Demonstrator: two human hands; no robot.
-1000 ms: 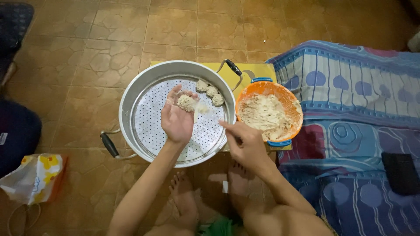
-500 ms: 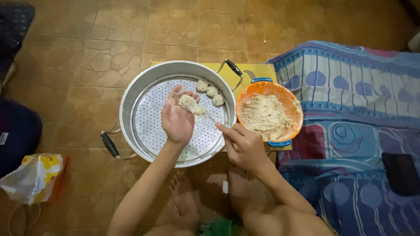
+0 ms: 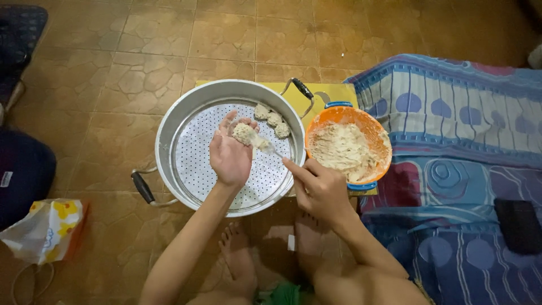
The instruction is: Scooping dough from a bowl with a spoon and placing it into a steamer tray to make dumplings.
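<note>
Spoon (image 3: 270,148) in right hand (image 3: 320,191) points up-left at dumpling (image 3: 244,134).

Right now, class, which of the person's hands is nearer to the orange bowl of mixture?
Right. The right hand holds a spoon just beside the orange bowl, at its near-left rim. The left hand is farther left, over the steamer tray, cupping a dumpling.

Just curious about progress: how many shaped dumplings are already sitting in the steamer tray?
3: dumplings in a touching row at the steamer tray's far edge. A fourth lies in the left hand; none seem hidden.
</note>
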